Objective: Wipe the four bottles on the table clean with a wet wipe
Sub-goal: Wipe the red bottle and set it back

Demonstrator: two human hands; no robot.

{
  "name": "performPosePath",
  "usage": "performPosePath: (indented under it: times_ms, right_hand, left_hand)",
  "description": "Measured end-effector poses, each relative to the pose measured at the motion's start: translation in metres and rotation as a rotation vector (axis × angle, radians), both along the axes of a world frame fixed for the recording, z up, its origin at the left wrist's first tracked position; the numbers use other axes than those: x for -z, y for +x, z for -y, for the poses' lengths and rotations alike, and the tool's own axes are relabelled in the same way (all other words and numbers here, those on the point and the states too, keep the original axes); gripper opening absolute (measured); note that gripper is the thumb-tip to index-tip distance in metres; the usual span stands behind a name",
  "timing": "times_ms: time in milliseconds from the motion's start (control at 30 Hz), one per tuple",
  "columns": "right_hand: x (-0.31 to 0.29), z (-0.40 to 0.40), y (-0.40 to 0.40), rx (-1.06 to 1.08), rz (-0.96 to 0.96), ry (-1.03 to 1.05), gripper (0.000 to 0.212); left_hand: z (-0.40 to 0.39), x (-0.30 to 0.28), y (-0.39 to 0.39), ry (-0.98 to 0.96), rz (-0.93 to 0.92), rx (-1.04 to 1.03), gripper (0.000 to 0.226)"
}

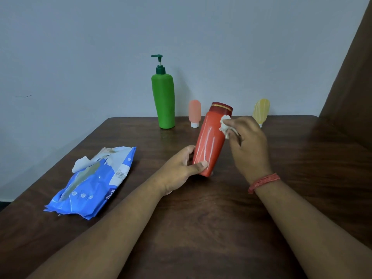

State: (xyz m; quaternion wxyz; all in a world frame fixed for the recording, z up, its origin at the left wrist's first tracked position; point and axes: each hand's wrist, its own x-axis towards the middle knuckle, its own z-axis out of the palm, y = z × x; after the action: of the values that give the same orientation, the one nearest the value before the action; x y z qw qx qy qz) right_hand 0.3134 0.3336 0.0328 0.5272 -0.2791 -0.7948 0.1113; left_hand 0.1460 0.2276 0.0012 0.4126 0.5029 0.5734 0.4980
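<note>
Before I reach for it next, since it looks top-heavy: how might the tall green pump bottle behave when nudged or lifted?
The green pump bottle stands tall on a narrow base, so a high push would probably tip it. Its smooth plastic may slip under a wet wipe. Weight cannot be judged; the body is opaque.

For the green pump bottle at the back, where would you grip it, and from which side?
Grip the green pump bottle around its mid-body, coming from the front, since the wall stands close behind it. It stands upright with a broad, smooth body, while the pump head is thin and would probably give under a grip. The pink tube beside it leaves room.
</note>
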Motion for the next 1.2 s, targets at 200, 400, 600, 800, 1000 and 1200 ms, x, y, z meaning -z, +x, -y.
performPosePath:
  times_ms: [200,400,600,800,1000,1200]
  right_hand:
    - [0.003,0.009,0.000,-0.199,0.324,0.203,0.022]
    - [-0.004,-0.005,0.003,0.043,0.147,0.110,0.034]
    - [-0.006,0.003,0.006,-0.022,0.367,0.310,0.027]
    - [-0.012,0.000,0.008,0.110,0.274,0.264,0.033]
    - [-0.016,0.002,0.006,0.176,0.344,0.272,0.037]
    - [-0.011,0.023,-0.002,-0.058,0.609,0.329,0.046]
  left_hand:
    - [0.000,-0.004,0.001,0.048,0.009,-0.062,0.036]
    - [0.003,-0.006,0.005,0.028,-0.249,-0.014,0.056]
    - [0.004,-0.009,0.005,0.047,-0.364,-0.038,0.048]
    - [0.004,-0.013,0.008,0.046,-0.505,-0.047,0.052]
    - [0.003,-0.015,0.010,0.053,-0.564,-0.093,0.047]
    - [-0.001,-0.012,0.010,0.091,-0.525,-0.152,0.037]
